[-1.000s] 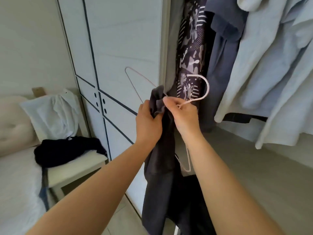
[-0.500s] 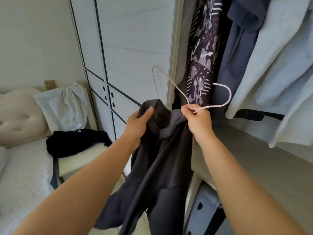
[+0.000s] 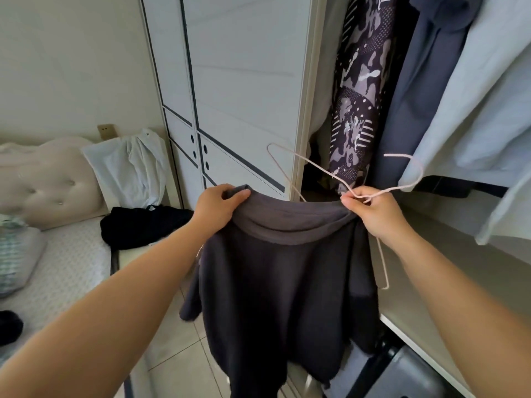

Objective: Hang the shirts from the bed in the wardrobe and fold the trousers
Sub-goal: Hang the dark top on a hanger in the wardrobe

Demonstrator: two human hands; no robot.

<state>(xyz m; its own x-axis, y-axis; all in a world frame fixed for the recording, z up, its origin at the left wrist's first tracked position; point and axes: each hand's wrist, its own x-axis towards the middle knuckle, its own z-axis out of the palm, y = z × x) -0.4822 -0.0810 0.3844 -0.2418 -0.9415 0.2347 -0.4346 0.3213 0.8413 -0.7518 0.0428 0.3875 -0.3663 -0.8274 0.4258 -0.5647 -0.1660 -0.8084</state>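
While the left hand point(image 3: 219, 203) grips the grey shirt point(image 3: 281, 268), right hand point(image 3: 376, 214) pinching shirt and hanger point(image 3: 385, 193), hung clothes point(image 3: 359, 110) crowding upper right

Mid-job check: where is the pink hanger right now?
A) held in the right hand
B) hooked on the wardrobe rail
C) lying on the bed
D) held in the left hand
A: the right hand pinches the pink hanger at its neck, with the hook free in the air in front of the wardrobe clothes, while the left hand grips the collar of the grey shirt.
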